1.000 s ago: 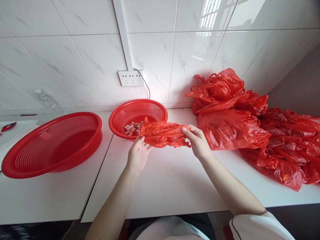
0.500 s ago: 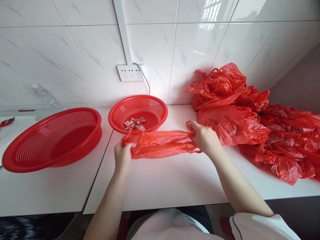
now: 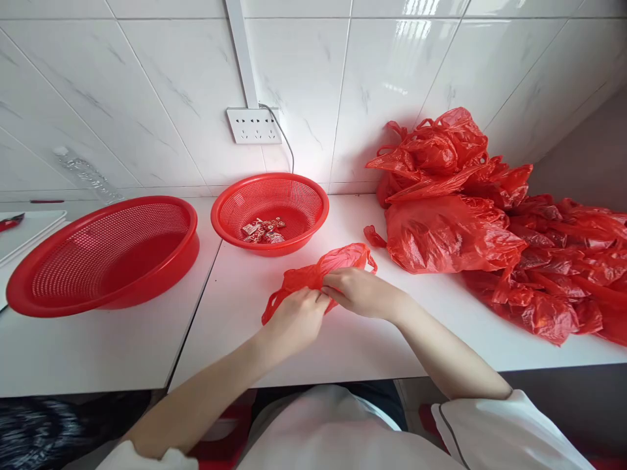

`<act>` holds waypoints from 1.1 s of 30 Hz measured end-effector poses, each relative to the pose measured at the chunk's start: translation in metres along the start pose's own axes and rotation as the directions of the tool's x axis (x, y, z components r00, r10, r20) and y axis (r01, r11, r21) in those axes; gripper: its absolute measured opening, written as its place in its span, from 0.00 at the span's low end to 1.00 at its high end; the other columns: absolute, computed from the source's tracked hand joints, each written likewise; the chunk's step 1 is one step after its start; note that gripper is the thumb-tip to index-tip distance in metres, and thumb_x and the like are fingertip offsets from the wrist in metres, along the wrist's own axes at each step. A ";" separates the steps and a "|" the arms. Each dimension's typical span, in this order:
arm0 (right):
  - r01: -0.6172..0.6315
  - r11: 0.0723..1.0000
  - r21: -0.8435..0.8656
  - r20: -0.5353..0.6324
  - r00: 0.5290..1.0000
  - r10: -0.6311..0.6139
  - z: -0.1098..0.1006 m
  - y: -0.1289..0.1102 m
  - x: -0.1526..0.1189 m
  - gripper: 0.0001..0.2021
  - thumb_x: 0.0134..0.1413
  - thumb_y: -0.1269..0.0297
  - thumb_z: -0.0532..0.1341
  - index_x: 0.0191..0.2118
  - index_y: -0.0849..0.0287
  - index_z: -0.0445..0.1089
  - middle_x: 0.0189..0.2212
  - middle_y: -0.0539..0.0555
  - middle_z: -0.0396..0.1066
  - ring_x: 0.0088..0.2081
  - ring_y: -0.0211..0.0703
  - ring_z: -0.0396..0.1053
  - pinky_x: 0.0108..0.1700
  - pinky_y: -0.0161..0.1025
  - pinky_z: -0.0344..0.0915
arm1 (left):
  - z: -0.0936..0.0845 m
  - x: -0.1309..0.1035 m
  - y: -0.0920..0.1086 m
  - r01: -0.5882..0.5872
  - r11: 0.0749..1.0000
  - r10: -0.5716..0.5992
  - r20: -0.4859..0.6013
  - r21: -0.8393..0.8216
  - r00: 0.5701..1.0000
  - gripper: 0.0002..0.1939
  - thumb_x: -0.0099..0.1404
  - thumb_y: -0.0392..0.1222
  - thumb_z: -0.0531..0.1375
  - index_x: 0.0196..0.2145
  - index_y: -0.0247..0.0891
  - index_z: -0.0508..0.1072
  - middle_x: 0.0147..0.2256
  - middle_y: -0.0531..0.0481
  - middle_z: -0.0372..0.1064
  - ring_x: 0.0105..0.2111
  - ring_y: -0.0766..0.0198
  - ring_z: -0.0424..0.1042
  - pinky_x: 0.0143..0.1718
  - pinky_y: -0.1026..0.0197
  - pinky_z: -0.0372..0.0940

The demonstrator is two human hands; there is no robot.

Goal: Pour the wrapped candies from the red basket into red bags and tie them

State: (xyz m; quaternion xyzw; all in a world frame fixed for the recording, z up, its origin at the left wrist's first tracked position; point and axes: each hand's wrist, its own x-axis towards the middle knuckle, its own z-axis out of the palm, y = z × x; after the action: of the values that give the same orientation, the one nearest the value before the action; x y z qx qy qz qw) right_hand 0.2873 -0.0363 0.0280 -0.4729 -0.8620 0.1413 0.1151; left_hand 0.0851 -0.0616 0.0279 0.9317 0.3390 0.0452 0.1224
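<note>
A thin red plastic bag [image 3: 337, 260] is bunched up over the white table, in front of the smaller red basket [image 3: 270, 245]. Both hands grip it close together. My left hand [image 3: 300, 316] is closed on its near side, knuckles up. My right hand [image 3: 355, 290] pinches it right beside the left, the two hands touching. Loops of the bag stick out to the left and to the upper right. Several small red and white pieces [image 3: 264, 230] lie in the smaller basket.
A large red basket [image 3: 112, 303] stands at the left. Filled red bags [image 3: 450, 235] are heaped at the right. Against the tiled wall are a socket panel [image 3: 255, 126] with a cable and a clear plastic bottle [image 3: 88, 175]. A white tray [image 3: 29, 228] lies far left.
My hands, which held the bag stretched wide between them, have come together, and the bag is now bunched. The view has tilted down slightly.
</note>
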 end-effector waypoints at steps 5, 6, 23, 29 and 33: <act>-0.190 0.937 -0.294 0.290 0.916 0.277 0.043 0.009 0.025 0.11 0.58 0.81 0.53 0.43 0.64 0.67 0.35 0.59 0.74 0.34 0.44 0.73 0.31 0.36 0.58 | 0.038 0.028 -0.032 0.239 0.900 -0.323 0.188 0.365 0.928 0.21 0.60 0.23 0.51 0.50 0.28 0.69 0.34 0.36 0.75 0.38 0.48 0.77 0.43 0.51 0.66; -0.222 0.922 -0.318 0.292 0.902 0.318 0.048 0.013 0.028 0.13 0.56 0.82 0.54 0.44 0.65 0.67 0.35 0.60 0.74 0.34 0.46 0.74 0.30 0.36 0.59 | 0.039 0.030 -0.038 0.264 0.887 -0.358 0.204 0.378 0.911 0.21 0.61 0.24 0.51 0.51 0.27 0.69 0.33 0.35 0.75 0.38 0.48 0.77 0.42 0.51 0.66; -0.268 0.835 -0.481 0.293 0.848 0.441 0.017 -0.010 0.021 0.37 0.51 0.65 0.66 0.65 0.67 0.53 0.34 0.62 0.75 0.36 0.56 0.76 0.33 0.43 0.67 | -0.047 0.005 -0.058 0.425 0.784 -0.544 0.171 0.452 0.822 0.33 0.53 0.31 0.63 0.58 0.34 0.68 0.40 0.32 0.75 0.41 0.41 0.74 0.40 0.50 0.63; 0.030 0.971 -0.235 0.167 0.986 0.010 0.027 -0.011 0.041 0.09 0.63 0.68 0.55 0.46 0.57 0.70 0.34 0.56 0.75 0.36 0.45 0.74 0.33 0.37 0.63 | -0.048 -0.003 -0.057 0.441 0.855 -0.466 0.030 0.271 0.885 0.16 0.65 0.48 0.57 0.47 0.41 0.75 0.36 0.40 0.76 0.34 0.48 0.74 0.33 0.56 0.60; 0.246 0.965 -0.090 0.189 0.956 -0.226 0.045 -0.011 0.053 0.10 0.59 0.68 0.60 0.46 0.58 0.73 0.36 0.56 0.76 0.38 0.47 0.73 0.37 0.39 0.64 | -0.050 -0.013 -0.066 0.489 0.867 -0.497 -0.143 -0.094 0.856 0.22 0.64 0.60 0.55 0.28 0.40 0.76 0.24 0.47 0.71 0.23 0.58 0.69 0.27 0.60 0.56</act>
State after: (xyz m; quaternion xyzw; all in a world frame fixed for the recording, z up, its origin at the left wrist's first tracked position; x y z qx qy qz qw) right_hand 0.2361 -0.0031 -0.0063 -0.3578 -0.9258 0.1192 0.0273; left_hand 0.0259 -0.0109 0.0591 0.8033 0.5737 0.0973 0.1269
